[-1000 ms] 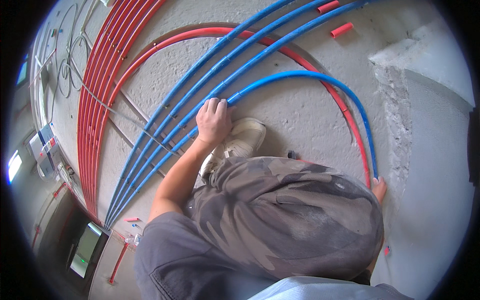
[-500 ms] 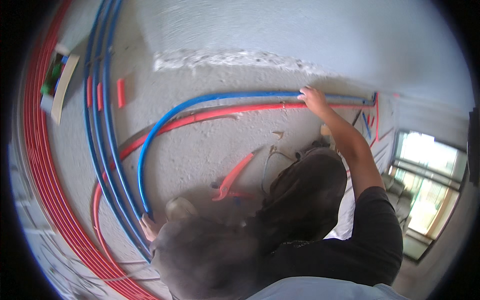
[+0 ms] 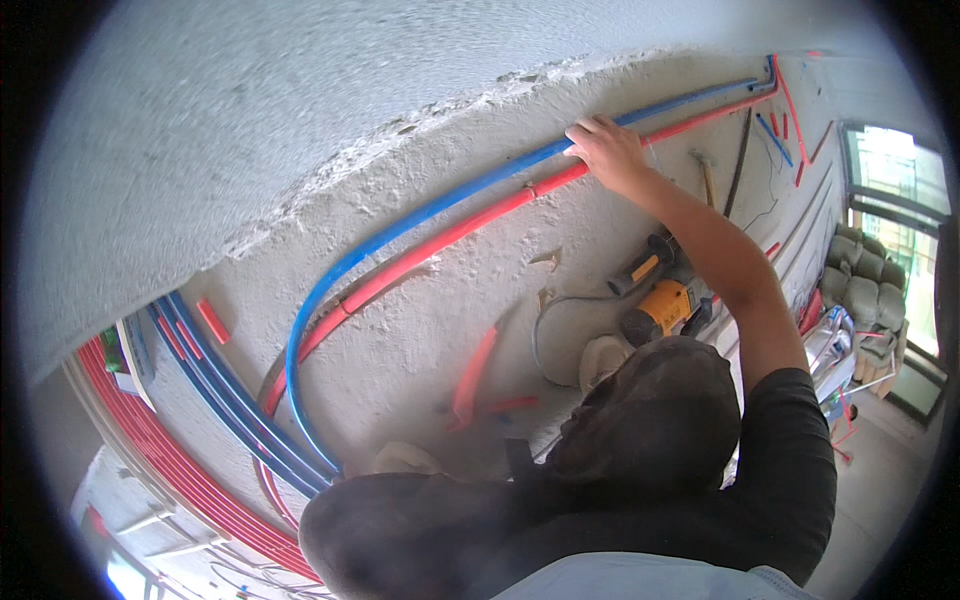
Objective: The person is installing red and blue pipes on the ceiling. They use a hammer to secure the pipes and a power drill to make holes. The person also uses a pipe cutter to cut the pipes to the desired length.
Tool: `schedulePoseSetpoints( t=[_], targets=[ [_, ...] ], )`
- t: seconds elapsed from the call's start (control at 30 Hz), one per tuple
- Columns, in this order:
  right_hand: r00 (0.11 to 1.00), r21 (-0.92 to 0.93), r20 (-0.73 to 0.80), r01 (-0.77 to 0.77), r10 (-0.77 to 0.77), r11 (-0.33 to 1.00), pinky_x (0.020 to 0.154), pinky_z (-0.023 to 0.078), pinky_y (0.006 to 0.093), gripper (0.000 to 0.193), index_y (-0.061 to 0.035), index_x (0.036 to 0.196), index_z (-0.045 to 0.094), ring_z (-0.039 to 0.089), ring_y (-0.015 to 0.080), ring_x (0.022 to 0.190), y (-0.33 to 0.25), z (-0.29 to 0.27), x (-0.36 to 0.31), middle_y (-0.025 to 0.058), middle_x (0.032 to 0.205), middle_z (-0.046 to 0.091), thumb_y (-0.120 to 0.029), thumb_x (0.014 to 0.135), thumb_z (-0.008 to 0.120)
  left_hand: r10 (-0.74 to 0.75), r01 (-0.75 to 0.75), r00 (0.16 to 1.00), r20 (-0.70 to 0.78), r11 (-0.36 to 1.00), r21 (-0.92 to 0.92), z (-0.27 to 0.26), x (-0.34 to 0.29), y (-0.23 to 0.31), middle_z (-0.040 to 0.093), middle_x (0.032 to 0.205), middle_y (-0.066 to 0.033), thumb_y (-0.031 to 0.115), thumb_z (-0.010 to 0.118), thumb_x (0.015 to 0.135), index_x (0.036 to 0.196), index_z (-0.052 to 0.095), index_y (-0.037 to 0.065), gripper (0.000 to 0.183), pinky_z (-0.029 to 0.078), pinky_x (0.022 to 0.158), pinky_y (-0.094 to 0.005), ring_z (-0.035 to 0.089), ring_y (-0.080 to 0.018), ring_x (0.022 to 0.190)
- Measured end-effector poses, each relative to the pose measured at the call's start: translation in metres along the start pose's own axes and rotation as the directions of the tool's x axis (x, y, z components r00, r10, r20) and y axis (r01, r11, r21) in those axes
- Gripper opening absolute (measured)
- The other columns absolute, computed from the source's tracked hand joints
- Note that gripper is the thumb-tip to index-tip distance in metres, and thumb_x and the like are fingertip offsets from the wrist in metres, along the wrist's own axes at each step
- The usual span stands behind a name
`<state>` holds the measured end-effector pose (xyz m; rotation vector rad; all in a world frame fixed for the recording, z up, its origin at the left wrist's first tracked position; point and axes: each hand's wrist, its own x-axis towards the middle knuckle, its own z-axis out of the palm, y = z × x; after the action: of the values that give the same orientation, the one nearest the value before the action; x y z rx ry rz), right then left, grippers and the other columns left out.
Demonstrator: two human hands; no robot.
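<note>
smooth plastic blue pipe (image 3: 420, 215), rough concrete floor (image 3: 420, 330)

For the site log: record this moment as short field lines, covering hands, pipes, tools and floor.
Right hand: right hand rests on the blue pipe and red pipe, arm stretched out
Left hand: not in view
Pipes: run side by side, curving along the concrete floor
Tools: yellow power drill, hammer
Loose: short red pipe piece

Rough grey concrete floor (image 3: 420, 330), plastered wall (image 3: 250, 120), bright window (image 3: 900, 190)
</note>
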<state>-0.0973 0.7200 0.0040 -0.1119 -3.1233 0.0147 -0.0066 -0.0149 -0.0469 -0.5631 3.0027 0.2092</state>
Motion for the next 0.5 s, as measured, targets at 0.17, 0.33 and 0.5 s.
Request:
schedulePoseSetpoints(
  t=[0.17,0.33,0.5],
  targets=[
    [1.0,0.026,-0.021,0.021,-0.021,0.999,0.071,0.058,0.0444,0.025,-0.0098,0.088,0.06,0.066,0.0287,0.095,0.006,0.003,0.0,0.0045,0.094,0.064,-0.028,0.091,0.076,-0.013,0.01,0.997,0.076,0.999,0.043,-0.006,0.005,0.001,0.072,0.109,-0.0169,0.03,0.072,0.095,0.114,0.071,0.008,0.029,0.056,0.083,-0.0471,0.07,-0.0405,0.097],
    [1.0,0.043,-0.015,0.004,-0.003,0.999,0.069,0.058,0.0436,0.025,-0.0103,0.086,0.06,0.066,0.0266,0.095,0.006,0.001,0.001,0.0036,0.093,0.064,-0.028,0.089,0.077,-0.031,0.02,0.99,0.137,0.996,0.083,-0.009,0.008,-0.001,0.072,0.106,-0.0168,0.03,0.071,0.095,0.113,0.071,0.009,0.028,0.056,0.082,-0.0472,0.07,-0.0404,0.096],
    [1.0,0.076,-0.017,0.011,-0.01,0.997,0.069,0.057,0.0436,0.029,-0.009,0.085,0.055,0.065,0.0279,0.096,0.009,0.001,0.001,0.0046,0.091,0.06,-0.029,0.089,0.077,-0.047,0.024,0.978,0.202,0.993,0.115,-0.016,0.009,0.004,0.073,0.103,-0.0167,0.03,0.071,0.095,0.112,0.071,0.009,0.028,0.055,0.081,-0.0474,0.071,-0.0403,0.094]
  ],
)
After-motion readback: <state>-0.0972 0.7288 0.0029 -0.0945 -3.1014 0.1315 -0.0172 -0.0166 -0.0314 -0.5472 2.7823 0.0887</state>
